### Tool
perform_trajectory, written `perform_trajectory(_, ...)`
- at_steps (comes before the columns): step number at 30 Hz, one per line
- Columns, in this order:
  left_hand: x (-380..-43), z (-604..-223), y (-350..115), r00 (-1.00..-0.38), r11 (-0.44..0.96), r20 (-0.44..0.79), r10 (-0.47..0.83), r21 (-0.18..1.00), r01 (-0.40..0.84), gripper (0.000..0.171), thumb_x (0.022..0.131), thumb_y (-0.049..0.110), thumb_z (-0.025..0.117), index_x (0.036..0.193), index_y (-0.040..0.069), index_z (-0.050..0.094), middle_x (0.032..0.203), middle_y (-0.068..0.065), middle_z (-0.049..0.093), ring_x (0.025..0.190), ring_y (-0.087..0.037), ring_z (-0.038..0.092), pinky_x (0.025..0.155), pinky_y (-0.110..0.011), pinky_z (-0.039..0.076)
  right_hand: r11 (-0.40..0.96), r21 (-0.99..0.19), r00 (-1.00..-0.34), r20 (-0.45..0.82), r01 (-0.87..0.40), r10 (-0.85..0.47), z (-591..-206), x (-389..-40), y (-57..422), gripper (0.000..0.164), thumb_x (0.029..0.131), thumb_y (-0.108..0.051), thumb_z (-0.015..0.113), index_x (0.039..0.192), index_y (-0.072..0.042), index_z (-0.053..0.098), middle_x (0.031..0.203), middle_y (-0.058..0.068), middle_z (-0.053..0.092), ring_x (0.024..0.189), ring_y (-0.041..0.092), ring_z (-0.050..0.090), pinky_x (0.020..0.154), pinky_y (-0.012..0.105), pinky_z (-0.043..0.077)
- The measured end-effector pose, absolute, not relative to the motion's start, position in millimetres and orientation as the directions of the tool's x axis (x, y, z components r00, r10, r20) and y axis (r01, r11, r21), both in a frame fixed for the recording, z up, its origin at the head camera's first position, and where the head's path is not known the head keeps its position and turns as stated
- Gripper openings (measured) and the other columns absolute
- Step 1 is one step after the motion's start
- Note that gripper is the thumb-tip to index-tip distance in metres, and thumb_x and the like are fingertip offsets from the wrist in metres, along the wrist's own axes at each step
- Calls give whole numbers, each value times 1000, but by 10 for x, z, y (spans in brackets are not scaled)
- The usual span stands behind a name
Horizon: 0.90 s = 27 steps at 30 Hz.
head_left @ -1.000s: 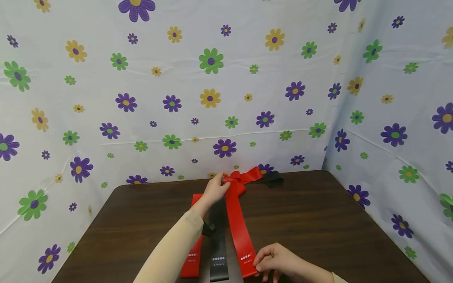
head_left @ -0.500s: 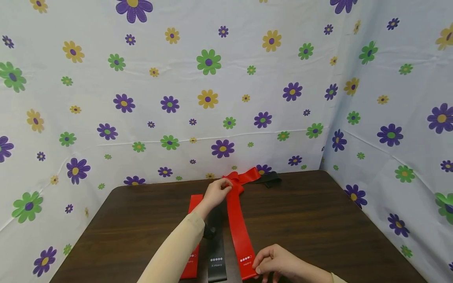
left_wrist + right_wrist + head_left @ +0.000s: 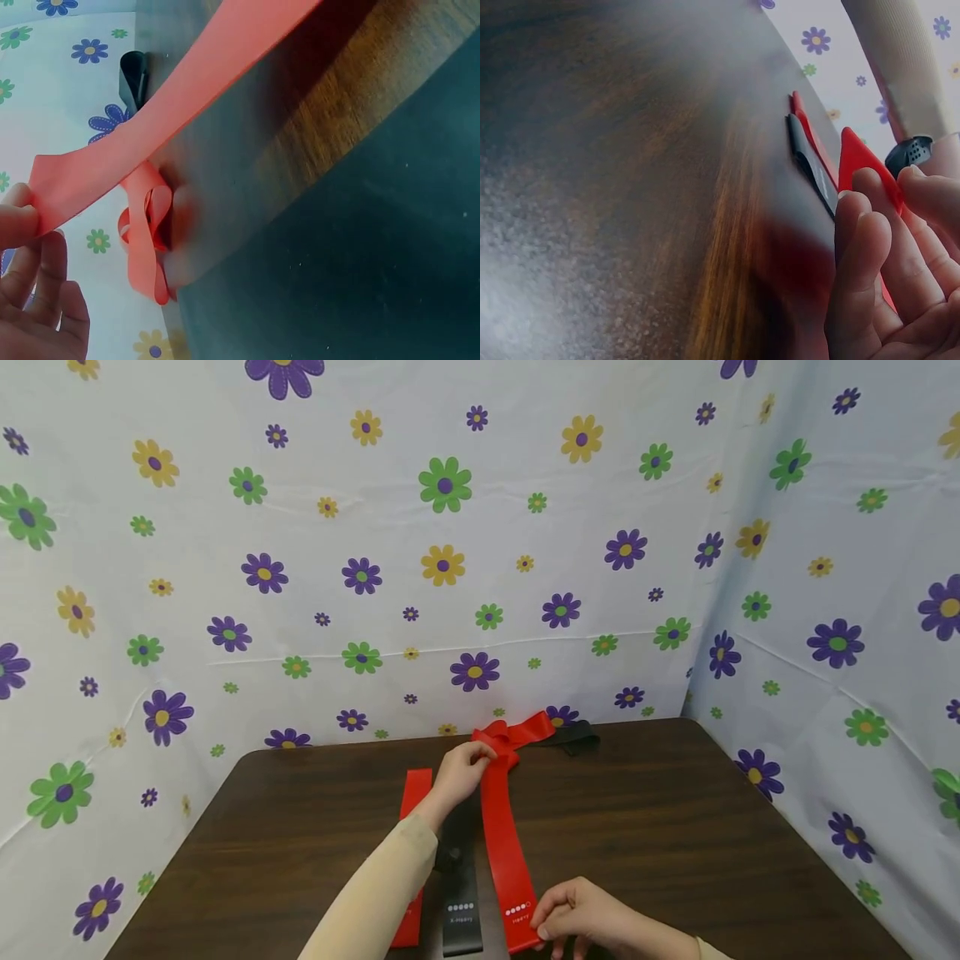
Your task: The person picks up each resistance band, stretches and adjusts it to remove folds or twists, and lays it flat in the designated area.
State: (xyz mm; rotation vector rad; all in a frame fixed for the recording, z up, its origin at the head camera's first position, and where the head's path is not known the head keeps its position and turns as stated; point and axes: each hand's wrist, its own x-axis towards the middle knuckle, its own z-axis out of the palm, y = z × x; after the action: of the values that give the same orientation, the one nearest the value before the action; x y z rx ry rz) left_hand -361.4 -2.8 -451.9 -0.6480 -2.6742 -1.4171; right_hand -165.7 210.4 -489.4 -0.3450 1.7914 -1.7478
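A flat red resistance band (image 3: 504,843), printed "Heavy" at its near end, stretches lengthwise above the table between both hands. My left hand (image 3: 459,770) pinches its far end between thumb and fingers; the left wrist view shows that end (image 3: 56,191) between the fingertips. At the near end, my right hand (image 3: 581,914) pinches the band's right corner, with a red tip (image 3: 862,161) showing past the fingers. Left of it lies a black band (image 3: 461,902) marked "X-Heavy", partly under the left forearm. Another red band (image 3: 414,789) lies further left, its middle hidden by the sleeve.
At the table's back edge are loosely looped red bands (image 3: 534,728) and a folded black band (image 3: 581,737). The dark wooden table (image 3: 675,827) meets a flower-printed cloth (image 3: 390,527) at the back and right. A dark device (image 3: 909,154) sits on the left wrist.
My left hand has drawn slightly nearer with the far end of the red resistance band. The right hand keeps its pinch on the near corner, almost unmoved.
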Motion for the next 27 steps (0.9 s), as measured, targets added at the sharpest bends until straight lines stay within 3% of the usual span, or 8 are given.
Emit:
perform_trajectory(3, -3615, -4520, -14, -908, 490, 243, 342, 778, 393, 15, 97, 9, 58, 98, 15, 71, 101, 2, 64, 83, -18, 53, 74, -31, 49, 99, -970, -785, -240, 224, -571, -4900, -1664, 2097, 14, 87, -9, 65, 96, -1, 70, 81, 6, 71, 60, 8, 63, 44, 17, 45)
perform_trajectory(10, -3619, -4512, 26, -905, 499, 252, 344, 767, 403, 19, 97, 8, 56, 99, 15, 74, 91, 0, 63, 63, -16, 50, 61, -31, 45, 104, -965, -782, -257, 242, -567, -4931, -1631, 2092, 17, 88, -10, 64, 97, 3, 70, 81, 6, 72, 59, 6, 62, 44, 15, 45)
perform_trajectory(18, -3614, -4545, 40, -912, 511, 244, 330, 766, 390, 22, 97, 9, 56, 99, 19, 75, 101, 4, 67, 76, -17, 52, 63, -29, 47, 100, -963, -771, -262, 252, -581, -4981, -1619, 2109, 16, 88, -11, 63, 97, -1, 72, 79, 2, 71, 59, 4, 61, 46, 15, 46)
perform_trajectory(23, -3610, -4600, 29, -912, 517, 236, 337, 763, 388, 21, 96, 7, 56, 97, 17, 75, 90, 3, 66, 60, -15, 49, 57, -29, 44, 109, -965, -777, -258, 240, -575, -5001, -1602, 2100, 16, 87, -11, 64, 96, 0, 72, 78, 2, 71, 59, 5, 60, 45, 16, 45)
perform_trajectory(27, -3599, -4640, 17, -916, 517, 214, 340, 771, 373, 21, 97, 8, 56, 98, 17, 75, 92, 3, 66, 55, -14, 47, 56, -29, 44, 122, -964, -779, -262, 235, -570, -5002, -1594, 2098, 16, 87, -11, 64, 95, 0, 72, 77, 1, 70, 59, 5, 60, 45, 16, 45)
